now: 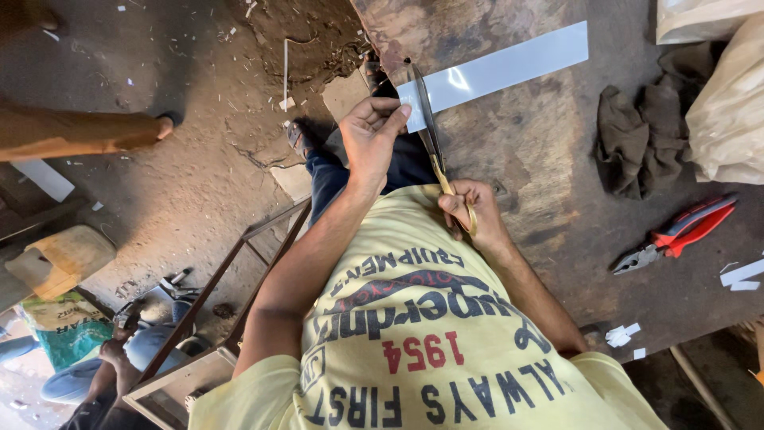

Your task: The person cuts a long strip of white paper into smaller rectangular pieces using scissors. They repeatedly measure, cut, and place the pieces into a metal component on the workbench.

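Observation:
My left hand (370, 135) pinches the near end of a long white strip (509, 65) that lies across a worn wooden table (549, 167). My right hand (471, 211) grips the brass handles of a pair of large scissors (428, 127). The dark blades cross the strip right beside my left fingers. My yellow printed shirt (414, 342) fills the bottom of the view, with my blue trousers and sandalled feet on the dirt floor below the hands.
Red-handled pliers (676, 235) lie on the table to the right, near a crumpled brown cloth (641, 139) and pale sacks (728, 103). Small white offcuts (621, 334) lie about. A metal frame (239, 263) stands at my left. Another person (103, 370) sits lower left.

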